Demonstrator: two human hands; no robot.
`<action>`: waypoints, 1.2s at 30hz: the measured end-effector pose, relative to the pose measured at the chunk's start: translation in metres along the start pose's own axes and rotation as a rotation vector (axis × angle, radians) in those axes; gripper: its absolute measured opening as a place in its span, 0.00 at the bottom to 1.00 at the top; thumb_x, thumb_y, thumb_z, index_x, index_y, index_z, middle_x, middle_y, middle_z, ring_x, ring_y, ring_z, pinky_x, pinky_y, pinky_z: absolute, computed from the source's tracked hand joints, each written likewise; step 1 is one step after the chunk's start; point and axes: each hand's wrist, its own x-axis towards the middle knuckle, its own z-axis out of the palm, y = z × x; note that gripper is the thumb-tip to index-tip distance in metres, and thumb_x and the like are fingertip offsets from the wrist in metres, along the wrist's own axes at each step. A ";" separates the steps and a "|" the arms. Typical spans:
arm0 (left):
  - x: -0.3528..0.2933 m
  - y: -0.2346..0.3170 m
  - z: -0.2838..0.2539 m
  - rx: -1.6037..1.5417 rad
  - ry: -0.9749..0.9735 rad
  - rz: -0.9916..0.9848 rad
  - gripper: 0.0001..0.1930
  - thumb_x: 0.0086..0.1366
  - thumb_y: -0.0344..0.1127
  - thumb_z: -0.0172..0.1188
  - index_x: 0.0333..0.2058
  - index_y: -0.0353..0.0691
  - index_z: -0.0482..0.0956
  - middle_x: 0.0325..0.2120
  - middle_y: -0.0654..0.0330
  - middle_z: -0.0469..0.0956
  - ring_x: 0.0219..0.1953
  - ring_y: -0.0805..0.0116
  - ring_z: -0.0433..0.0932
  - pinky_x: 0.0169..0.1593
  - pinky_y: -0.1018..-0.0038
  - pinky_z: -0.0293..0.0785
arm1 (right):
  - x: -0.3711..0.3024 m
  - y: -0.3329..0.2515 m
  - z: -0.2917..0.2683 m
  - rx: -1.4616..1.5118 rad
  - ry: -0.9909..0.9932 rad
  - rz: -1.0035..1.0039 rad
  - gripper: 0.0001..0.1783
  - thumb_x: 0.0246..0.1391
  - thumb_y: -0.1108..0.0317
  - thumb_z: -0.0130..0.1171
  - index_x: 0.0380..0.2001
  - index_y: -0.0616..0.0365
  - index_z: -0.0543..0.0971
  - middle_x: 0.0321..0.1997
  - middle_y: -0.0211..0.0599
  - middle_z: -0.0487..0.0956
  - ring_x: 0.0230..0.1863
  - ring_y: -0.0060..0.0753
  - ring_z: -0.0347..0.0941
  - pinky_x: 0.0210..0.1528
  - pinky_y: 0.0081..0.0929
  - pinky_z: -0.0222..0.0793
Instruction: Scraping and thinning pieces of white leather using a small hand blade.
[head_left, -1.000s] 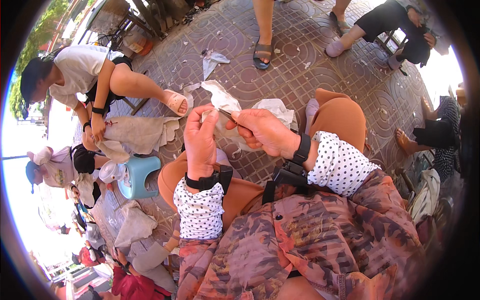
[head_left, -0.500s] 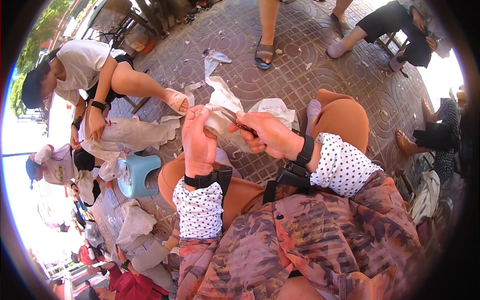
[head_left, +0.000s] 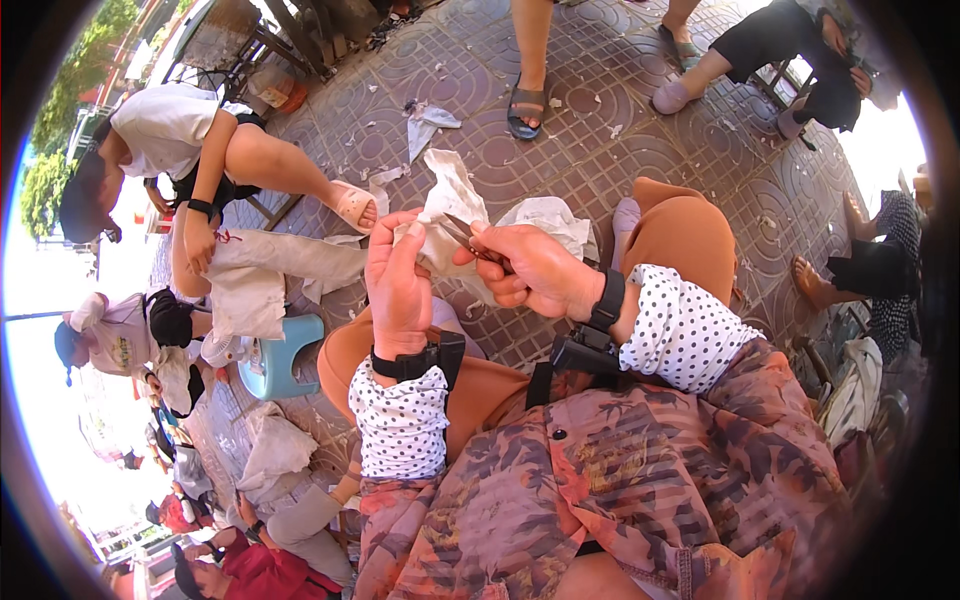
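Note:
Between my knees I hold a piece of off-white cloth (head_left: 455, 187) up in front of me. My left hand (head_left: 398, 285) pinches its near left edge between thumb and fingers. My right hand (head_left: 535, 268) is closed round a small dark-handled cutting tool, apparently scissors (head_left: 462, 232), whose metal blades point up and left against the cloth beside my left fingertips. The handle is mostly hidden in my fist. More of the pale cloth (head_left: 555, 222) hangs below and to the right, behind my right hand.
A person at the left, bent over on a seat, has a long pale cloth (head_left: 250, 285) across the knees. Near it stands a light blue plastic stool (head_left: 290, 360). A cloth scrap (head_left: 430, 122) lies on the tiled floor (head_left: 590, 160). Other people sit and stand around.
My hands stay almost in place, with the blades still at the cloth. The person at the left has shifted posture, and the cloth on their knees has moved.

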 end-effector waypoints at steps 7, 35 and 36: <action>-0.001 -0.002 0.000 0.061 -0.005 0.066 0.09 0.69 0.26 0.55 0.47 0.37 0.75 0.49 0.59 0.77 0.49 0.73 0.75 0.57 0.74 0.69 | -0.003 -0.003 0.005 -0.054 0.039 -0.059 0.19 0.72 0.58 0.44 0.43 0.66 0.76 0.21 0.20 0.62 0.16 0.13 0.50 0.17 0.17 0.46; 0.004 -0.003 -0.001 -0.074 0.142 -0.079 0.07 0.71 0.30 0.57 0.46 0.40 0.73 0.41 0.63 0.79 0.43 0.74 0.77 0.50 0.75 0.74 | -0.007 0.004 0.006 -0.176 0.029 0.024 0.21 0.71 0.54 0.46 0.44 0.64 0.77 0.22 0.21 0.65 0.16 0.14 0.51 0.18 0.17 0.47; 0.004 -0.005 -0.002 -0.055 0.149 -0.072 0.08 0.71 0.30 0.58 0.47 0.40 0.74 0.41 0.63 0.79 0.43 0.75 0.77 0.49 0.75 0.74 | -0.006 0.005 0.005 -0.167 0.031 0.023 0.21 0.71 0.54 0.46 0.43 0.64 0.77 0.22 0.22 0.65 0.16 0.14 0.51 0.18 0.17 0.47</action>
